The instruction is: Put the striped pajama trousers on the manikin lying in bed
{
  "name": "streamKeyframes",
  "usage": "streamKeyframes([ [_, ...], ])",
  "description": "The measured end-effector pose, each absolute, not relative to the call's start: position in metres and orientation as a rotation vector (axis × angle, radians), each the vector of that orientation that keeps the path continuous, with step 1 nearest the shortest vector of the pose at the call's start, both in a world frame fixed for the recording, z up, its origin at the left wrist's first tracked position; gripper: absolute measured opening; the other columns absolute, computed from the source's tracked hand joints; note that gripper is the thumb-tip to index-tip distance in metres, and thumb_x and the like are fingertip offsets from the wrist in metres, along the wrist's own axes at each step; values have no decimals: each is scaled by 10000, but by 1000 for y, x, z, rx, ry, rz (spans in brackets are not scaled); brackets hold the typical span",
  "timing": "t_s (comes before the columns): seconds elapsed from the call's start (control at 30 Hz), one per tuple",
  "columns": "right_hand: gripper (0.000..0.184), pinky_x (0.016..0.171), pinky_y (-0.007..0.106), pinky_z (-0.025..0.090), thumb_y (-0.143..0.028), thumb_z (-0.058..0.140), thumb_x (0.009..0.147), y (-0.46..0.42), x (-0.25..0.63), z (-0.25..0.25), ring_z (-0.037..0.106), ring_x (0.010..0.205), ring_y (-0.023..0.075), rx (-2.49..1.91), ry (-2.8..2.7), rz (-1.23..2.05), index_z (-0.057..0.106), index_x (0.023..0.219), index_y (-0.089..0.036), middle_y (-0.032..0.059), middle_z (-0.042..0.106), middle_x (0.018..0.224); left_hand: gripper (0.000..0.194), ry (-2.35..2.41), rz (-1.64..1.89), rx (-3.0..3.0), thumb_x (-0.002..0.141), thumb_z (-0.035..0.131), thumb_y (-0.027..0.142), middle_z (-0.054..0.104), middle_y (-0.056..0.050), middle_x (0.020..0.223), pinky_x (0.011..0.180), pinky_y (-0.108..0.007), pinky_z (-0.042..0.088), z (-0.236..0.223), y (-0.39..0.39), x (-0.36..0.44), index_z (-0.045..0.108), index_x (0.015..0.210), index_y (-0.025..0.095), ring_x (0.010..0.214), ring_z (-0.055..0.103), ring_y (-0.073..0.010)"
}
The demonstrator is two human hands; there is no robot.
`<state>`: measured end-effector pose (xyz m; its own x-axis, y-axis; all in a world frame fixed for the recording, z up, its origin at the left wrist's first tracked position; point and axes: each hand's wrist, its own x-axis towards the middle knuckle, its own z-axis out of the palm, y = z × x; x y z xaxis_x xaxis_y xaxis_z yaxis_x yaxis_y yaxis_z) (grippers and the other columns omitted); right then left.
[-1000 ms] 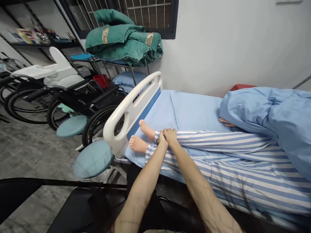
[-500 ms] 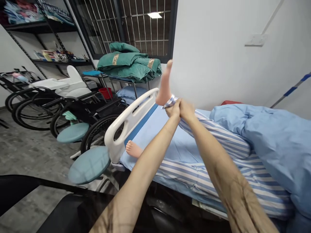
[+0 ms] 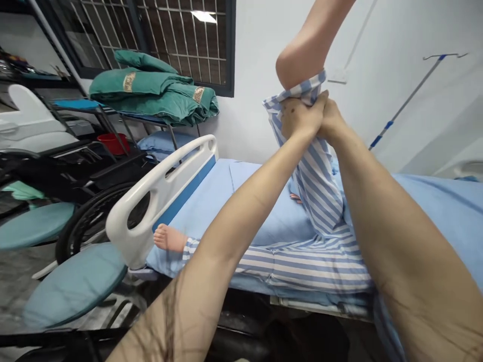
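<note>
Holding raised leg (image 3: pixel 319 181) above bed (image 3: pixel 215 193).
Left hand (image 3: pixel 301 118), right hand (image 3: pixel 332 118): grip closed on leg below trouser cuff (image 3: pixel 313 86); other foot (image 3: pixel 169 238) lies left.

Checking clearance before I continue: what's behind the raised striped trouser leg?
Beyond the raised striped trouser leg, a few fingers peek out over the blue bedding, with the white wall farther back. Whatever those fingers join is covered, as is anything directly behind.

A dark-framed barred window (image 3: pixel 181 40) interrupts the white wall (image 3: pixel 256 55) above gray flooring (image 3: pixel 13 274).
</note>
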<state>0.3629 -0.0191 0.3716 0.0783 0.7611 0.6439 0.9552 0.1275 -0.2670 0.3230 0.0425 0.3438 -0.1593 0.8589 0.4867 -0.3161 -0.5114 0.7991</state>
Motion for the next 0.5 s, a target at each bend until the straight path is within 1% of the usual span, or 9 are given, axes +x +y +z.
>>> streamKeyframes([
  [0.07,386,870,358,453,-334,488,853,-12,359,367,595,1049,256,-1687,-1750,-359,605,1081,-45,194,643,1065,454,707,1777,1205,810,534,527,509,-12,1366,1116,-413,315,340,44,313,537,1148,224,1370,295,-256],
  [0.1,403,875,365,452,-337,480,851,-6,356,362,593,1055,268,-1695,-1761,-362,594,1086,-29,190,638,1063,468,714,1782,1196,780,591,501,528,-15,1349,1103,-396,345,336,44,305,524,1163,239,1364,315,-249],
  [0.13,426,877,377,451,-349,469,849,1,352,357,592,1055,280,-1698,-1776,-367,586,1088,-16,183,634,1057,505,737,1783,1199,761,628,477,544,-41,1330,1086,-389,364,332,44,296,507,1178,220,1348,345,-252],
  [0.17,446,878,385,451,-364,458,847,8,346,350,594,1049,288,-1686,-1801,-370,580,1088,-9,175,632,1052,557,787,1775,1210,756,644,462,553,-87,1311,1072,-395,369,326,44,286,480,1196,163,1324,381,-265],
  [0.23,463,874,378,454,-394,463,834,25,334,333,600,1030,283,-1653,-1876,-350,578,1082,-20,161,637,1051,622,951,1751,1237,797,605,455,549,-190,1262,1052,-399,355,312,46,265,408,1206,29,1276,437,-282],
  [0.3,451,860,343,459,-402,523,797,42,319,312,603,1015,266,-1631,-1957,-297,575,1092,-64,142,648,1071,695,1140,1742,1211,742,653,480,553,-241,1219,1029,-390,374,291,52,244,386,1183,14,1236,481,-295],
  [0.37,457,846,309,459,-405,550,778,58,301,286,601,1013,248,-1630,-2028,-238,552,1127,-111,116,652,1098,671,1261,1728,1120,646,722,508,601,-211,1135,998,-386,411,264,63,223,445,1084,82,1174,536,-299],
  [0.43,439,834,295,459,-409,531,793,71,279,255,605,1011,242,-1658,-2102,-175,536,1143,-144,103,659,1102,496,1324,1717,1030,650,712,510,641,-143,975,970,-369,434,230,76,202,490,901,144,1103,582,-276],
  [0.5,404,826,301,458,-405,481,831,81,255,222,613,1005,248,-1722,-2171,-112,528,1147,-159,112,667,1088,400,1403,1687,934,688,678,501,623,-102,829,945,-387,442,192,86,181,456,755,176,1040,602,-273],
])
